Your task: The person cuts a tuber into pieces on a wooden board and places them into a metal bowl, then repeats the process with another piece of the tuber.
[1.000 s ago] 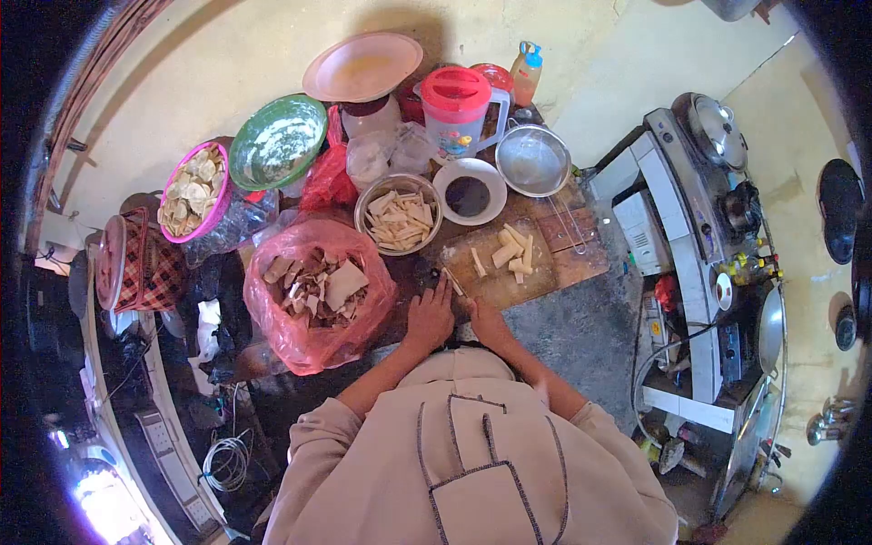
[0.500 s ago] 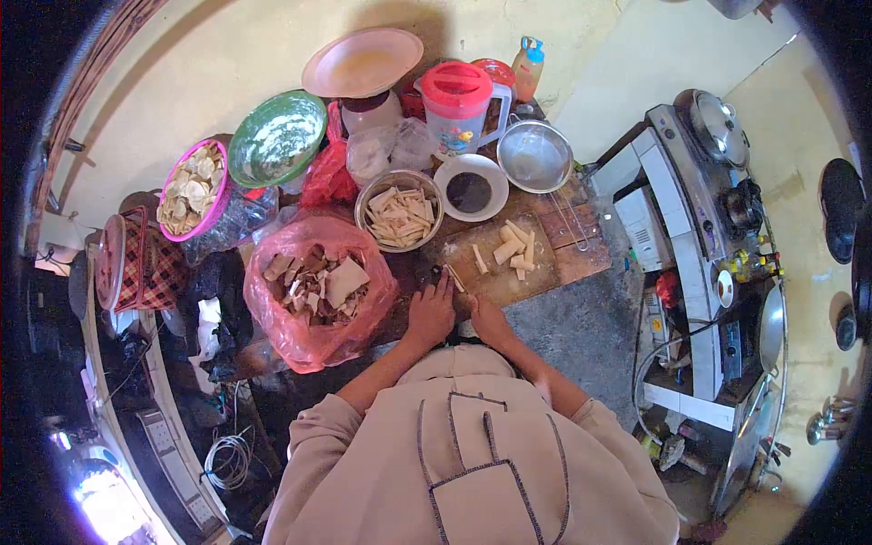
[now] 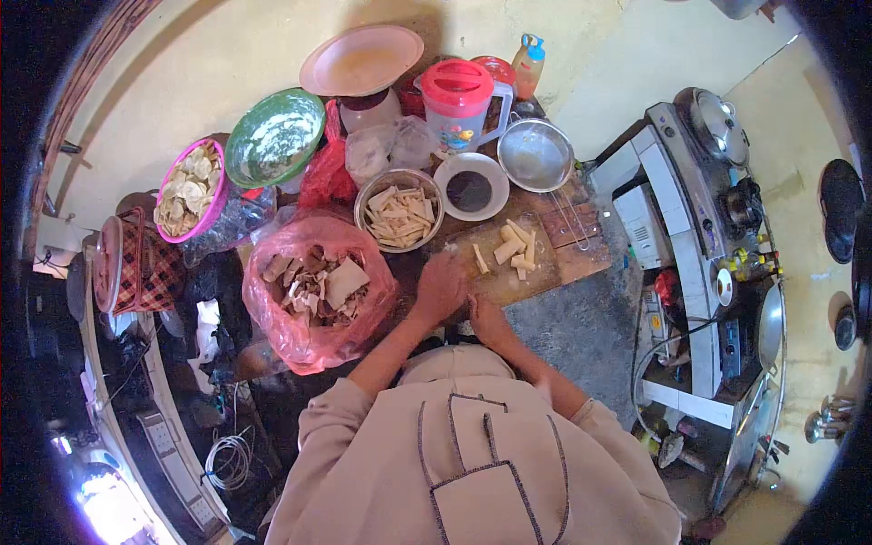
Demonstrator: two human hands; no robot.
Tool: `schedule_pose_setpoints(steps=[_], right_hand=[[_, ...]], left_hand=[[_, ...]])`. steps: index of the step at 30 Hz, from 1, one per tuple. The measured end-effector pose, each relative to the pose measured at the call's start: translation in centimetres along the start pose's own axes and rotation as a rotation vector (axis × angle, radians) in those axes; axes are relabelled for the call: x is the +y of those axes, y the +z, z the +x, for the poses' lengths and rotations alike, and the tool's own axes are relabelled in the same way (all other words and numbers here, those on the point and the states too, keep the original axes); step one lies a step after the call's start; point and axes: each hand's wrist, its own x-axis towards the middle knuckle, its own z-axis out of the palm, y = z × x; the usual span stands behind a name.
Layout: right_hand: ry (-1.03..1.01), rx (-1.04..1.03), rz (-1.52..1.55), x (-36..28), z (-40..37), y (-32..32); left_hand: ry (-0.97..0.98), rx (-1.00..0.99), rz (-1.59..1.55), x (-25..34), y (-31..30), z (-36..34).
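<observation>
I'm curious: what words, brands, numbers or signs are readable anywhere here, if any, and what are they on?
No text can be read anywhere in this view.
Pitcher: a colourful printed picture, but no legible word.
Yellow bottles: any labels are too small and blurred to read.
Stove: any markings on its front are too small to read.
Beige top: dark lines, no readable lettering.

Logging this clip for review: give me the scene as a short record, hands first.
Left hand: near the cutting board; grip unclear
Right hand: curled, close beside the left hand; grip unclear
Cutting board: pale cut pieces on it
Steel bowl: pale strips
White bowl: dark contents
Pink bag: open, brownish scraps inside
Stove: lidded pot on top
</observation>
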Motion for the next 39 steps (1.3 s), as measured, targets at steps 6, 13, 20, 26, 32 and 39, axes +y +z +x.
schedule_pose_setpoints(steps=[6,13,20,26,32,39], right_hand=[[0.03,-0.017,0.009,-1.0,-0.1,-0.6],[0.044,-0.064,-0.005,-0.7,0.1,-0.4],[0.026,0.078,0.056,-1.0,0.4,-0.4],[0.011,-0.028,-0.026,-0.4,0.8,-0.4],[-0.077,0.107,0.035,-1.0,0.6,-0.7],[-0.066,0.107,-0.026,-0.7,0.8,-0.6]], left_hand=[[0.119,-0.197,-0.002,-0.6,3.9,4.5],[0.067,-0.297,0.03,-1.2,4.6,4.7],[0.09,-0.138,0.006,-2.2,6.3,4.2],[0.025,-0.302,-0.003,-1.9,5.3,4.7],[0.026,-0.252,0.053,-1.7,5.7,4.5],[0.139,-0.051,0.199,-3.1,8.3,3.7]])
